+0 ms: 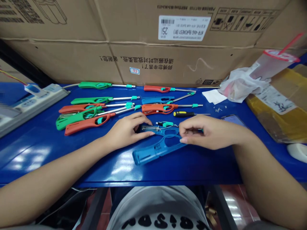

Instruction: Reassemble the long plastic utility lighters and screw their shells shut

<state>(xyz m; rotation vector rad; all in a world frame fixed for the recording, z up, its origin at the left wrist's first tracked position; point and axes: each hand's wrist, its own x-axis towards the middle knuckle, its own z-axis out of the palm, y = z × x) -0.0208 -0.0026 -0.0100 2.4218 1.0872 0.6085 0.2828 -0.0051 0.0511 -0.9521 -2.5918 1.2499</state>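
Note:
An opened blue lighter body [165, 131] lies on the table with a clear tank, thin wires and a teal trigger [167, 124] showing. My left hand [131, 129] grips its rear end between thumb and index finger. Over the front end, my right hand [208, 131] is curled with fingers pinched on the body. Its thumb tip touches the end of a loose blue shell half [153, 152], which lies nearer to me, hollow side up. What sits under the right fingers is mostly hidden.
Several green and orange lighters [88, 124] lie behind my left hand. Farther back are an orange lighter [158, 109] and a yellow-black screwdriver [183, 114]. A power strip [31, 102] stands left, a phone [232, 119] and drink cup [271, 65] right. A cardboard box [134, 35] walls the back.

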